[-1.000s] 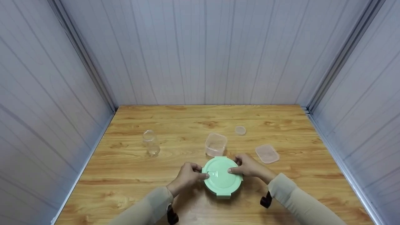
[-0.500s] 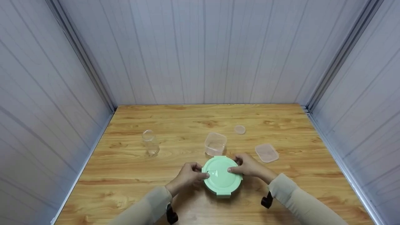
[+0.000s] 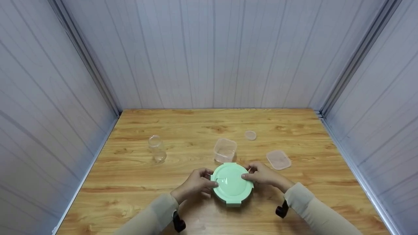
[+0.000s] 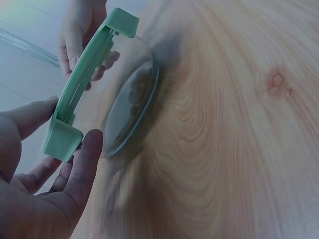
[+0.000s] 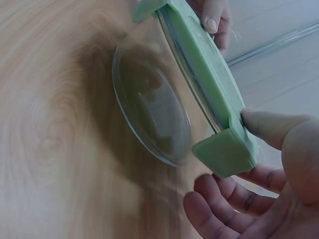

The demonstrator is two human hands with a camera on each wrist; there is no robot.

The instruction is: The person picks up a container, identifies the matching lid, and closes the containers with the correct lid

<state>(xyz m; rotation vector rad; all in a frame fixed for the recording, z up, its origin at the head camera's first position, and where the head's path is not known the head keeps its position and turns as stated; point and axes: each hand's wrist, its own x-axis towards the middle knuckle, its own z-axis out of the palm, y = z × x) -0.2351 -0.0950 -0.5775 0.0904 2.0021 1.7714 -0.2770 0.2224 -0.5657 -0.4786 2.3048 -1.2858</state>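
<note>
A round glass food container [image 5: 149, 99] with a light green snap-on lid [image 3: 232, 183] stands near the front of the table. In the head view, my left hand [image 3: 196, 183] holds the lid's left edge, thumb on top. The left wrist view shows its fingertips at a green side flap [image 4: 63, 141]. My right hand [image 3: 261, 174] holds the right edge, its thumb lying on the rim and its fingers beside and under another flap [image 5: 227, 152]. Clear glass shows below the lid in both wrist views.
Just behind the container is a clear square plastic tub [image 3: 225, 150]. A square lid [image 3: 279, 159] lies to the right and a small round lid [image 3: 250, 135] farther back. A clear jar [image 3: 157, 149] stands at left. Pale panels wall in the wooden table [image 3: 130, 195].
My right thumb has slid a little outward toward the lid's right edge, and the right wrist has shifted slightly right. The left hand has barely moved; the container stays in place.
</note>
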